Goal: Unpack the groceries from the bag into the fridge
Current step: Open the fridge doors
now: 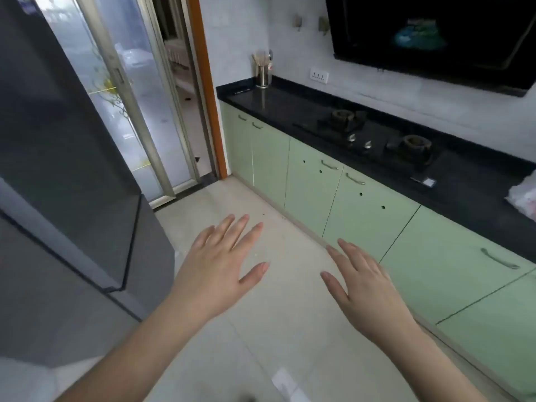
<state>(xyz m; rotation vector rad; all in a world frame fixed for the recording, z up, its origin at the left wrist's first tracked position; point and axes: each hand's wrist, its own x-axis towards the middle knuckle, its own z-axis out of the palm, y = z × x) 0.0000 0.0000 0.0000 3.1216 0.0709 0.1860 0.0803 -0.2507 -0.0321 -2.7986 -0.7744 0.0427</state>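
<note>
The dark grey fridge [66,175] fills the left side, its doors closed. A white plastic grocery bag [523,198] lies on the black countertop [290,108] at the far right edge, mostly cut off by the frame. My left hand [223,256] is stretched out flat over the floor, palm down, fingers apart, holding nothing. My right hand [362,280] is beside it, also flat and spread, holding nothing, close to the green cabinet fronts. Neither hand touches the fridge or the bag.
A two-burner gas hob [377,137] is set into the countertop, under a black range hood [435,39]. A steel chopstick holder [262,74] stands at the counter's far end. Green cabinets [362,204] line the right. A sliding glass door [121,105] is ahead; pale tiled floor [275,329] lies between.
</note>
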